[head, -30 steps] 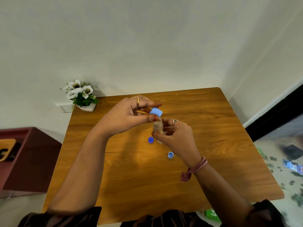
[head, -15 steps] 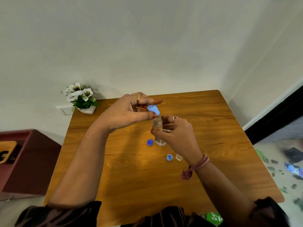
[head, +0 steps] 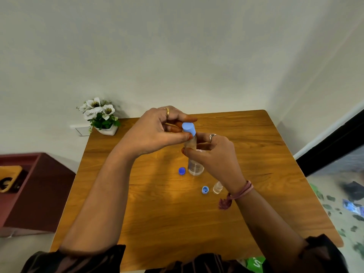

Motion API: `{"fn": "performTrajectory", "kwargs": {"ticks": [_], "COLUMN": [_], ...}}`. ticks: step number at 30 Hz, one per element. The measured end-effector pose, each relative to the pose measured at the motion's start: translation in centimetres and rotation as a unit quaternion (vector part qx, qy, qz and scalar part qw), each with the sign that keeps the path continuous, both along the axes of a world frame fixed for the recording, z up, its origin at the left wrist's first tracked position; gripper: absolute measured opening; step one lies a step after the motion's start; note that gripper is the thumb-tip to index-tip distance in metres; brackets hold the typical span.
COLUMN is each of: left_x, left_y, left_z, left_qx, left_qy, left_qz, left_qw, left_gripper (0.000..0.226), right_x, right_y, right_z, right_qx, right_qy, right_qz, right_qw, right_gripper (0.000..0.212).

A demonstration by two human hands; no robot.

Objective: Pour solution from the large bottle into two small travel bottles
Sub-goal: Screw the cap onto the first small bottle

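Observation:
A clear bottle [head: 195,168] stands upright on the wooden table [head: 157,213]. My right hand [head: 216,156] grips its upper part. My left hand [head: 155,133] pinches a light blue cap [head: 188,128], tilted, right at the bottle's top. A dark blue small cap [head: 181,171] lies just left of the bottle's base. Nearer to me, a second blue cap [head: 205,189] lies open side up beside a small clear travel bottle [head: 217,187], which stands close to my right wrist. I see no second travel bottle; my right hand may cover it.
A white pot of white flowers [head: 102,119] sits at the table's far left corner against the wall. A dark red cabinet [head: 29,194] stands to the left of the table. Patterned floor lies off the table's right edge.
My left hand has lifted and tilted the light blue cap slightly at the bottle's top. My right hand has shifted, and the small travel bottle by my wrist has come into view.

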State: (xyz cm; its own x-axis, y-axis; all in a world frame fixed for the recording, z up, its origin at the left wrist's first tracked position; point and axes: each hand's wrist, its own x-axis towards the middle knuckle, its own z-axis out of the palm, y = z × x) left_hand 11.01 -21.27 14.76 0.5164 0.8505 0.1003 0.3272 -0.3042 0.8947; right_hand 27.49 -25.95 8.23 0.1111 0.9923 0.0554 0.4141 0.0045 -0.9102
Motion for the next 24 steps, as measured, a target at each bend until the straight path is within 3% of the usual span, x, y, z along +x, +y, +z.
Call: {"fn": "performTrajectory", "kwargs": {"ticks": [3,10,15,24], "left_x": [0.0,0.7,0.9,1.3], "left_y": [0.2,0.4,1.1,1.8], "left_z": [-0.1,0.7,2.4,5.7], "left_qx": [0.019,0.039,0.035,0.096], "left_qy": [0.010,-0.063,-0.098,-0.113], "left_qz": [0.012,0.055,0.091,0.091], "left_qw": [1.000,0.996,0.990,0.985], "left_gripper": [0.034,0.027,0.035,0.017], "right_x": [-0.1,0.1,0.2,0.5], "right_y": [0.2,1.1,1.7,2.2], "right_z": [0.6,2.6,4.3,7.8], "right_qx": [0.006,0.022,0.037,0.078], "right_qy": [-0.003,0.004,0.003,0.023], "right_qz": [0.001,0.003,-0.002,-0.011], "right_qw": [1.000,1.000,0.999,0.997], "right_gripper": [0.042,0.040,0.042,0.047]}}
